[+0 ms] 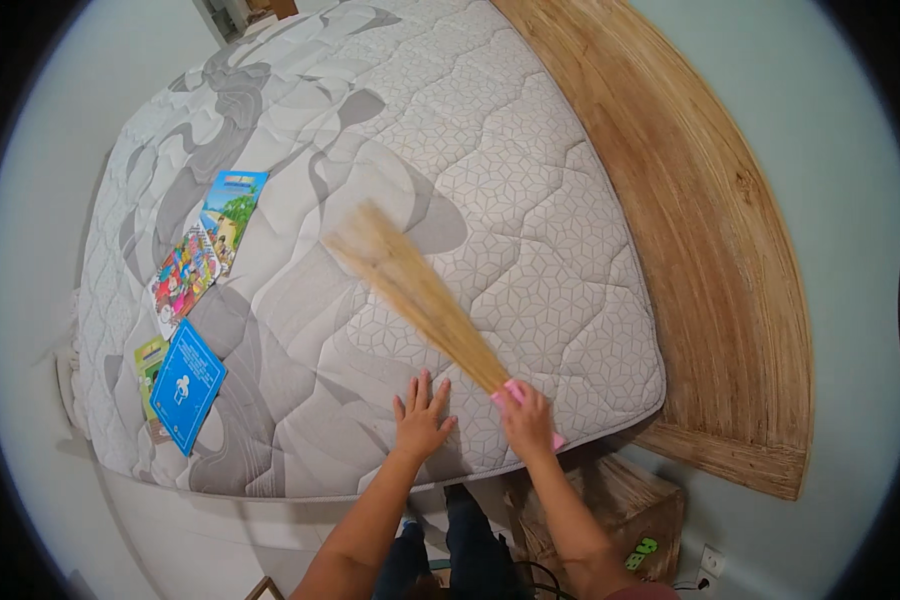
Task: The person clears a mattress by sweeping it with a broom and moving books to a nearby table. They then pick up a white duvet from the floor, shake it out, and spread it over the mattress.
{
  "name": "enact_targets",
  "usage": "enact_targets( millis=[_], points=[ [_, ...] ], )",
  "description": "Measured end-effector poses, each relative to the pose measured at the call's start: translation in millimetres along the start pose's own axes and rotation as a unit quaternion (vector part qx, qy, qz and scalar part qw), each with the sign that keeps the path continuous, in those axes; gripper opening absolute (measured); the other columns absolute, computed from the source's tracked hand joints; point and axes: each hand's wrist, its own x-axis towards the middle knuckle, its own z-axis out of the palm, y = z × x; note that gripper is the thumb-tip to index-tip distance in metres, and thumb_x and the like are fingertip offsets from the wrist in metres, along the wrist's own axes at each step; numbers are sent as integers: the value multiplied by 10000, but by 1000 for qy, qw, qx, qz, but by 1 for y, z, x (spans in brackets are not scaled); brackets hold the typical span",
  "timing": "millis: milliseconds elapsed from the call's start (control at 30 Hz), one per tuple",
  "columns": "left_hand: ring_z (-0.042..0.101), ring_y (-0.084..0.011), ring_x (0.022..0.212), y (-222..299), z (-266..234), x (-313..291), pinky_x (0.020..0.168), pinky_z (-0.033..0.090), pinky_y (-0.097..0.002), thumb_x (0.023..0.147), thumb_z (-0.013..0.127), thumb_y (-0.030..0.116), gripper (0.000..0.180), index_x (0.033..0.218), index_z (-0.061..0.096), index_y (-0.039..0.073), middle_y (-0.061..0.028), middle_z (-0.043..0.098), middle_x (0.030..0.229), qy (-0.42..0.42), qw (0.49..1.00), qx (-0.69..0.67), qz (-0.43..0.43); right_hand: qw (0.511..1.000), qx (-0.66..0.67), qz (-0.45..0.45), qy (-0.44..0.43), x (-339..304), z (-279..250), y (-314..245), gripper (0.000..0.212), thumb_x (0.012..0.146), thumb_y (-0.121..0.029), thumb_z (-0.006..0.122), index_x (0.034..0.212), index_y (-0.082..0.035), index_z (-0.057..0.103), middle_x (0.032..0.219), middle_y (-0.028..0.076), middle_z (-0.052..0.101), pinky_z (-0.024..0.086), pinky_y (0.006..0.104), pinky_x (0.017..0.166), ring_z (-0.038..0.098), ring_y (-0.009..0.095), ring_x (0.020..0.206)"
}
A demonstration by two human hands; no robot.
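Observation:
My right hand (526, 420) is closed round the pink handle of a straw hand broom (425, 305). Its bristles fan out to the upper left over the mattress, and their tips are blurred. My left hand (423, 418) lies flat with fingers spread on the mattress (570, 300), near its front edge, and holds nothing. The mattress is white and grey with a quilted pattern. Whether the bristle tips touch the fabric I cannot tell.
Several thin books lie on the left of the mattress: a blue one (188, 388), a colourful one (185, 278), a beach-scene one (233, 215) and a green one (150, 365). A wooden headboard (690, 220) borders the right side. Below it stands a wooden bedside table (620, 500), near a wall socket (710, 560).

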Motion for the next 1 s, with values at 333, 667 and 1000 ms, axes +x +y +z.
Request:
enact_targets(
  millis=[333,667,1000],
  points=[
    [53,-342,1352,-61,-5,-57,1027,94,-580,860,417,489,628,1403,226,236,-143,43,1477,-6,994,-100,-54,932,-94,282,208,-26,32,25,574,705,-18,614,1243,-153,469,1214,185,413,331,455,921,391,361,1113],
    [36,-386,1343,-194,-38,-151,1010,107,-612,818,512,418,645,1390,258,261,-175,31,1469,56,985,-32,-160,998,19,4,-61,-86,113,-170,542,697,-60,618,1219,-156,508,1193,186,434,346,458,911,414,380,1071],
    [123,-315,1344,-272,-58,-196,1014,131,-606,779,573,342,663,1374,287,279,-83,104,1477,53,992,-34,-107,983,-20,157,90,-43,148,-202,560,709,-41,607,1245,-137,476,1195,199,413,329,438,924,408,375,1069]
  ],
)
